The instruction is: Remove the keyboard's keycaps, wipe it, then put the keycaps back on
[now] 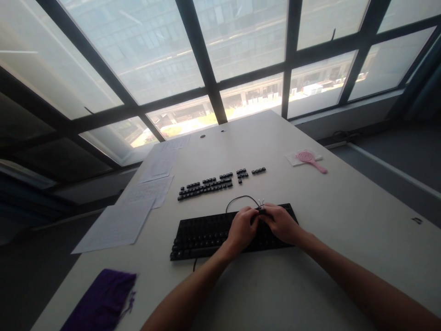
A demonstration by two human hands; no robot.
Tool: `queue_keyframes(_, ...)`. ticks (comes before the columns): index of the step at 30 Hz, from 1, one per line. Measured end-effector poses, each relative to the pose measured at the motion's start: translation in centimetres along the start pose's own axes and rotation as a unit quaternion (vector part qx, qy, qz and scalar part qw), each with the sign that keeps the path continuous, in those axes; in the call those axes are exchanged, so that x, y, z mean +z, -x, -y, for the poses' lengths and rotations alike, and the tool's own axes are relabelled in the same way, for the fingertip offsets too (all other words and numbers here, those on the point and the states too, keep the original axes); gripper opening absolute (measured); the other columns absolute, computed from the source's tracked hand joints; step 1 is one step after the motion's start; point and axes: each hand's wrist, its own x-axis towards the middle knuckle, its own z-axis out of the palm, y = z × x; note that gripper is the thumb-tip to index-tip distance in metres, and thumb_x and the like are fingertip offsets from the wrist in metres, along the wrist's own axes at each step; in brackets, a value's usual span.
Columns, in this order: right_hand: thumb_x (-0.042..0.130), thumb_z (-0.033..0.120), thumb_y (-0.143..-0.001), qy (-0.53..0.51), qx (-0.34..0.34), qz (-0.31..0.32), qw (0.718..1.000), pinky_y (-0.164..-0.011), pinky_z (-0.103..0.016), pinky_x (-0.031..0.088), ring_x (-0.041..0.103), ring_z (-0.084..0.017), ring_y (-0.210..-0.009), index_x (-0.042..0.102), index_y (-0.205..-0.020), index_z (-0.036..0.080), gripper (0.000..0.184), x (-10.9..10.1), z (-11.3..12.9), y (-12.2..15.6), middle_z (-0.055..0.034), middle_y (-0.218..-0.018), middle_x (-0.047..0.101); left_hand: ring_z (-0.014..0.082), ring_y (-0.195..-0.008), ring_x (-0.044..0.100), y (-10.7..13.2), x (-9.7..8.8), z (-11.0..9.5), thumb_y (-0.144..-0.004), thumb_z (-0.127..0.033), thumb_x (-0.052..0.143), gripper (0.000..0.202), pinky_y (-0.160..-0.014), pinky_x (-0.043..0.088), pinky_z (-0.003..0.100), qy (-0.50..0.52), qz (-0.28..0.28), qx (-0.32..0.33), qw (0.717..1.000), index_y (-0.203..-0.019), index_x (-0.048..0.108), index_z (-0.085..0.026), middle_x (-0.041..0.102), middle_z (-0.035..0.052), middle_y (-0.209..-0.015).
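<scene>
A black keyboard (203, 232) lies on the white table, with many of its keys stripped of caps toward the back. Over its right part my left hand (243, 225) and my right hand (280, 223) meet, fingers pinched together. Between the fingertips is a small dark tool with thin pale wire prongs, seemingly a keycap puller (261, 202). Whether a keycap sits in it is too small to tell. Behind the keyboard, loose black keycaps (206, 186) stand in rows. A thin black cable (241, 197) curves behind the keyboard's back edge.
Printed papers (113, 225) lie along the left edge of the table (330, 257). A purple drawstring pouch (99, 301) is at the front left. To the right, a pink hairbrush (310, 160) rests on a white packet (292, 158). Tall windows stand beyond the table.
</scene>
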Motion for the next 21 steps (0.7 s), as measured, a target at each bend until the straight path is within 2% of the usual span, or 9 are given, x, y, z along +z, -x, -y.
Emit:
queue_keyframes(4, 0.051, 0.018, -0.097, 0.086, -0.064, 0.023, 0.994, -0.077, -0.033, 0.044, 0.056, -0.022, -0.084, 0.068, -0.088, 0.020, 0.020, 0.4, 0.2, 0.5, -0.0074, -0.086, 0.064, 0.0203, -0.082, 0.060, 0.5, 0.0, 0.1, -0.087, -0.011, 0.054, 0.017, -0.076, 0.046, 0.033, 0.015, -0.020, -0.020, 0.999, -0.084, 0.068, -0.021, 0.065, 0.0055, -0.086)
queue_keyframes(7, 0.047, 0.015, -0.096, 0.101, -0.079, 0.011, 0.992, -0.073, -0.032, 0.044, 0.056, -0.021, -0.079, 0.069, -0.089, 0.020, 0.024, 0.9, 0.0, 0.6, -0.0073, -0.082, 0.064, 0.0221, -0.089, 0.060, 1.0, -0.5, -0.3, -0.083, -0.010, 0.056, 0.019, -0.082, 0.047, 0.036, 0.014, -0.022, -0.003, 1.000, -0.090, 0.068, -0.022, 0.065, 0.0061, -0.091)
queue_keyframes(11, 0.047, 0.016, -0.096, 0.014, -0.035, -0.025, 0.999, -0.070, -0.031, 0.045, 0.058, -0.020, -0.074, 0.065, -0.080, 0.019, 0.025, 1.2, -0.5, 0.2, -0.0059, -0.079, 0.066, 0.0247, -0.092, 0.059, 1.0, -0.4, -0.1, -0.077, -0.015, 0.068, 0.016, -0.085, 0.047, 0.039, 0.012, 0.001, 0.017, 1.000, -0.091, 0.069, -0.023, 0.066, 0.0069, -0.095)
queue_keyframes(16, 0.053, 0.019, -0.091, -0.059, 0.023, -0.042, 0.997, -0.069, -0.030, 0.046, 0.060, -0.020, -0.072, 0.065, -0.077, 0.019, 0.019, 0.8, -0.7, 0.0, -0.0047, -0.078, 0.068, 0.0232, -0.090, 0.061, 0.5, 0.2, 0.6, -0.082, -0.018, 0.069, 0.010, -0.083, 0.048, 0.037, 0.014, 0.006, -0.001, 1.000, -0.088, 0.072, -0.024, 0.067, 0.0058, -0.094)
queue_keyframes(21, 0.053, 0.022, -0.091, -0.082, 0.065, -0.061, 0.993, -0.060, -0.028, 0.043, 0.057, -0.018, -0.064, 0.064, -0.073, 0.019, 0.021, 0.5, -0.2, 0.2, -0.0019, -0.069, 0.065, 0.0233, -0.096, 0.061, 1.1, 0.0, 0.2, -0.086, -0.022, 0.069, 0.014, -0.089, 0.047, 0.038, 0.046, -0.003, 0.018, 0.999, -0.099, 0.072, -0.025, 0.068, 0.0053, -0.097)
